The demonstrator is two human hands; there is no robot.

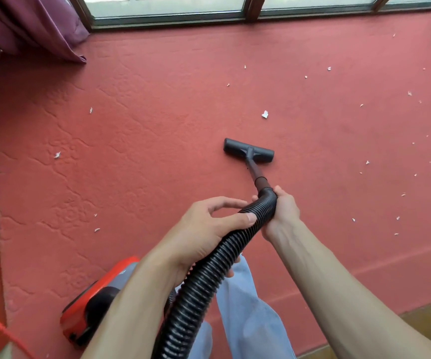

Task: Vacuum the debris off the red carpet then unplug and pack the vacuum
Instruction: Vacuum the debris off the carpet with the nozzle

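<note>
While both our hands grip the black ribbed hose [209,275], the floor head [248,150] lies flat on the red carpet [157,112], mid-frame. Right hand [284,213]: fingers curled tight round the hose's upper end, at the wand [254,169] joint. Left hand [209,229]: lower down, thumb pressed across the hose, fingers wrapped beneath, forefinger lifted loose. White scraps [265,114] scattered, thickest to the right; largest lies just beyond the head. Red vacuum body [98,294] sits on the carpet near our left arm; a pale mark on its grey top is too blurred to read. Purple curtain [28,27] hangs far left.
</note>
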